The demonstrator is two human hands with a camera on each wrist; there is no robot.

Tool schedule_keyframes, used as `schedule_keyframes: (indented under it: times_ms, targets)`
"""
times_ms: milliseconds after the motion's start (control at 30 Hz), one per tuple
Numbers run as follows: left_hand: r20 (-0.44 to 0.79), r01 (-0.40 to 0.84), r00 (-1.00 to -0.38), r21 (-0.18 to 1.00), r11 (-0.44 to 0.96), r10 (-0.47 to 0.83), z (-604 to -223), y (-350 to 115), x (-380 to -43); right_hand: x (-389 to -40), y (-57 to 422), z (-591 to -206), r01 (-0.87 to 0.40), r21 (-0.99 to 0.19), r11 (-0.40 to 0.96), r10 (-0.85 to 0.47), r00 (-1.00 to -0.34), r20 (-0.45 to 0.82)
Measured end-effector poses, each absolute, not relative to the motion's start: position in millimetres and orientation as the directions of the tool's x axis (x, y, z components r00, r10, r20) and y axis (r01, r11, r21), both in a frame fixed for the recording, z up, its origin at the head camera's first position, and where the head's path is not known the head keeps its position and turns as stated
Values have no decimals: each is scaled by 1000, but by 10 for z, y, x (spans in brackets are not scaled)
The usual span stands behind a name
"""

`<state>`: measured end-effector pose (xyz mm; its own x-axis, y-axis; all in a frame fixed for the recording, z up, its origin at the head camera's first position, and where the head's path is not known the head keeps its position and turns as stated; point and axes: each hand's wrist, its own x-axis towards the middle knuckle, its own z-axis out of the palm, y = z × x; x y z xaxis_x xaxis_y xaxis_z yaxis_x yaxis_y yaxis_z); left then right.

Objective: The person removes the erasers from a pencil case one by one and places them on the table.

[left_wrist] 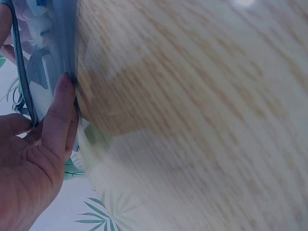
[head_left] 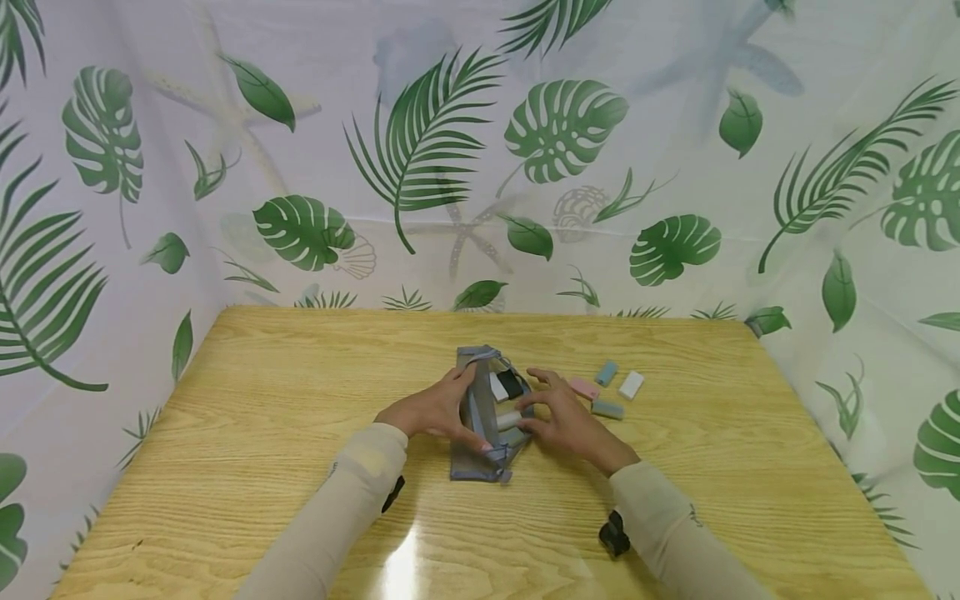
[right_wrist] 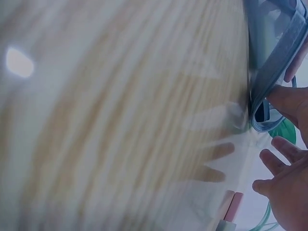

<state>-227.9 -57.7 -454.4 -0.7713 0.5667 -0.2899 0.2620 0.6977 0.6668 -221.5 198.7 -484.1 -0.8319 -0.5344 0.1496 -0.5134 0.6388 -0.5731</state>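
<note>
A grey-blue mesh zip pouch (head_left: pixel 462 454) lies mid-table, its mouth spread wide toward the right. My left hand (head_left: pixel 438 408) grips it, thumb at the near end of the mouth and fingers at the far end. Inside show a black block (head_left: pixel 510 383), a white block (head_left: pixel 498 387) and a pale block (head_left: pixel 509 419). The right hand (head_left: pixel 566 417) reaches into the mouth from the right, thumb and forefinger at the pale block. In the right wrist view, other fingers (right_wrist: pixel 273 162) of that hand spread outside the pouch; I cannot tell whether it pinches the block.
Right of the pouch lie several small blocks: a pink one (head_left: pixel 584 388), a blue one (head_left: pixel 607 372), a white one (head_left: pixel 632 384) and a grey-green one (head_left: pixel 607 409). The wood-grain table (head_left: pixel 300 358) meets a leaf-patterned cloth (head_left: pixel 465 250) at the back and sides.
</note>
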Motion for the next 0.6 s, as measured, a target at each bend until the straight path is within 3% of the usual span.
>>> schedule_keyframes:
  times_ms: [600]
  targets:
    - [-302, 239, -772, 676, 697, 558, -4562, -568, -2275, -2174, 2229, -4684, -472, -577, 666, -468, -867, 170]
